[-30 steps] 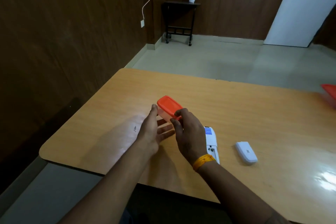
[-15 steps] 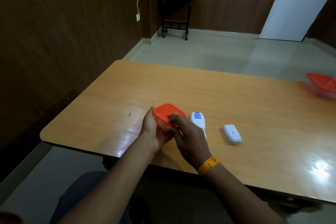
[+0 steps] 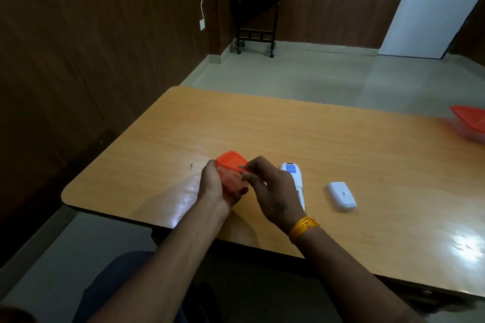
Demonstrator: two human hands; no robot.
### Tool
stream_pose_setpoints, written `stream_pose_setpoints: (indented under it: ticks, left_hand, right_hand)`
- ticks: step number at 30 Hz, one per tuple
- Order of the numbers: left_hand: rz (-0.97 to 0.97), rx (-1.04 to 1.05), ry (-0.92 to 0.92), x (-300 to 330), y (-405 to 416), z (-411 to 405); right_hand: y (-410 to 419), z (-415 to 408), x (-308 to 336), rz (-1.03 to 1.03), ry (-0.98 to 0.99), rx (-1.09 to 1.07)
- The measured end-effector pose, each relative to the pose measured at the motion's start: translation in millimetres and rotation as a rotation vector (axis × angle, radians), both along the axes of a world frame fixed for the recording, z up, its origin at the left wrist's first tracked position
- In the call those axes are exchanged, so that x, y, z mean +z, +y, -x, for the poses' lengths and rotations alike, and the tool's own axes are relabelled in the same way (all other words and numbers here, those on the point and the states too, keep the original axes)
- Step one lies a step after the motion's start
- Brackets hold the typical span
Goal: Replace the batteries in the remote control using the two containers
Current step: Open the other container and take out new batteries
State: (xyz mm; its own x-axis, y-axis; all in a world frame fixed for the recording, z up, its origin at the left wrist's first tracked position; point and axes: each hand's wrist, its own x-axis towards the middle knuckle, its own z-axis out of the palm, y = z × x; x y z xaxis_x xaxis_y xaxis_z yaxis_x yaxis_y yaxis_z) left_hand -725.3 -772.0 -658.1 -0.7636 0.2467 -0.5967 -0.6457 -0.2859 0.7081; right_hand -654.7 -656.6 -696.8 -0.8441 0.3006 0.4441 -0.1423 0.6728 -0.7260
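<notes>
The small container (image 3: 231,178) sits near the front edge of the wooden table (image 3: 262,134), toward its left end, and everything else is placed from it. The left hand (image 3: 214,189) wraps it from the left, fingers curled round its clear body. The right hand (image 3: 270,191) comes from the right, and its fingertips (image 3: 248,166) pinch the near-right rim of the orange lid (image 3: 232,161), which looks a little raised on that side — whether it is already loose I cannot tell.

Just to the right of the container, partly hidden behind the right hand, lies one white remote control (image 3: 294,178) with a blue label near its far end. Further right, apart from the remote, lies one white battery cover (image 3: 342,195). Far to the right, at the frame's edge, stands a second container (image 3: 469,123) with an orange lid — so two containers in all. A tiny dark speck (image 3: 191,165) lies left of the small container.

Behind the container the table top is bare up to its far edge. On the right wrist there is a yellow band (image 3: 304,227).
</notes>
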Motion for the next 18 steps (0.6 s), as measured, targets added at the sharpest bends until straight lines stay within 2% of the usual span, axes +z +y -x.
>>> stream_pose_setpoints:
  ticks: [6,11,18]
  left_hand:
    - [0.089,-0.079,0.078,-4.9,-3.3,1.1]
    - [0.176,-0.163,0.037,-3.8,-9.6,12.1]
    - [0.27,-0.193,0.178,-3.7,-22.1,25.3]
  right_hand:
    - [12.5,10.4,8.7,0.039,0.067,-0.203]
    - [3.6,8.0,7.9,-0.009,0.051,-0.188]
    - [-7.5,7.8,-6.5,-0.078,0.043,-0.198]
